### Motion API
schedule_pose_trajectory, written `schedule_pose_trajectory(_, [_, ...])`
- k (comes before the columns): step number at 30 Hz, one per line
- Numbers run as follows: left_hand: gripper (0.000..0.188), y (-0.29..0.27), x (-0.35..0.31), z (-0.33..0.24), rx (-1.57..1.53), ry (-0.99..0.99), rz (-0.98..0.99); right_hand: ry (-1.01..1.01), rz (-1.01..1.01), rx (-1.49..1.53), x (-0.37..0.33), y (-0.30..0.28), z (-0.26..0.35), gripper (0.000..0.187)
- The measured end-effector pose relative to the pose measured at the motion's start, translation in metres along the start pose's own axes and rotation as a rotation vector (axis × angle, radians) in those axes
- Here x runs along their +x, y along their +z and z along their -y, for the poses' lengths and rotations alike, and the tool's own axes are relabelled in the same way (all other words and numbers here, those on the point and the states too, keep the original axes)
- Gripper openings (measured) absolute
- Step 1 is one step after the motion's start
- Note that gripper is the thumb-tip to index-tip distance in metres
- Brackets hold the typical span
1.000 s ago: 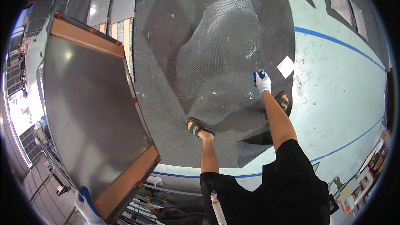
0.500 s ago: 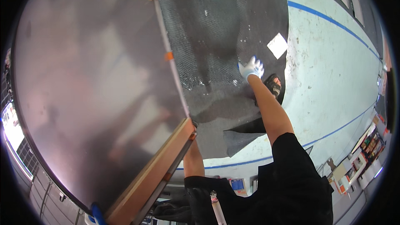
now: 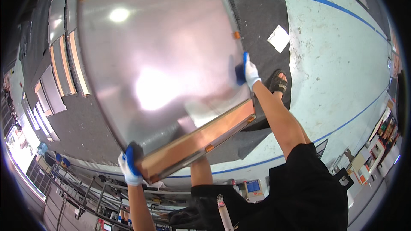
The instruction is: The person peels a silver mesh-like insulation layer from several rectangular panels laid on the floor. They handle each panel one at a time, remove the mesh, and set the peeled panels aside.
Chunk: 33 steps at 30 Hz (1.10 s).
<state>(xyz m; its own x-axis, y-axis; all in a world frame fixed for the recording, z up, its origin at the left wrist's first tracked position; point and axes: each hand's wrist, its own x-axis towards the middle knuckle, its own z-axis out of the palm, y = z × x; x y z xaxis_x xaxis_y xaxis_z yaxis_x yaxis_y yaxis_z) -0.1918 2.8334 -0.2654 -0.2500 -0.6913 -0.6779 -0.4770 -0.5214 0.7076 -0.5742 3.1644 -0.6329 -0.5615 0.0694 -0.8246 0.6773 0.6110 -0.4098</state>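
A large shiny metal panel spans the middle of the view, with tan wooden strips along its far and near ends. My left hand, in a white glove with blue palm, grips the panel's near left corner beside the near wooden strip. On the right long edge, my right hand, gloved the same way, is closed around the rim. Its blue fingertips reflect in the metal. Small orange pieces sit along the panel's edges. The panel hides much of the floor below.
Dark matting lies under the panel, with a white sheet on it near my sandalled foot. More panels with wooden strips lie at the left. Metal racks stand at lower left. A blue line crosses the pale floor.
The panel has swung rightward and down, covering more matting. My right hand, open and away from it before, now holds its right edge. My left hand has come further into view with the near corner.
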Motion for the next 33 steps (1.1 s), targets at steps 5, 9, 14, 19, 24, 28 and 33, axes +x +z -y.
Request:
schedule_pose_trajectory(5, [0.036, 0.026, 0.167, 0.148, 0.138, 0.084, 0.086, -0.169, -0.256, -0.229, 0.049, -0.040, 0.004, 0.084])
schedule_pose_trajectory(9, [0.040, 0.032, 0.267, 0.246, 0.045, 0.039, 0.033, -0.193, -0.270, -0.257, 0.081, -0.031, -0.006, 0.078])
schedule_pose_trajectory(14, [0.065, 0.074, 0.320, 0.313, 0.613, -0.056, -0.119, -0.273, -0.199, -0.609, 0.107, -0.049, -0.020, 0.070])
schedule_pose_trajectory(19, [0.043, 0.096, 0.297, 0.316, 1.129, 0.268, -0.346, -0.312, -0.686, -0.545, 0.153, -0.129, -0.023, 0.076])
schedule_pose_trajectory(24, [0.030, 0.049, 0.242, 0.339, 0.962, 0.231, -0.553, 0.099, -0.548, -0.358, 0.270, -0.207, -0.030, 0.083])
schedule_pose_trajectory(28, [0.037, 0.031, 0.193, 0.377, 0.501, -0.057, -0.643, 0.305, -0.522, -0.311, 0.342, -0.231, -0.056, 0.086])
schedule_pose_trajectory(33, [0.043, 0.104, 0.153, 0.381, 0.100, -0.200, -0.902, 0.322, -0.061, -0.038, 0.354, -0.254, -0.063, 0.085])
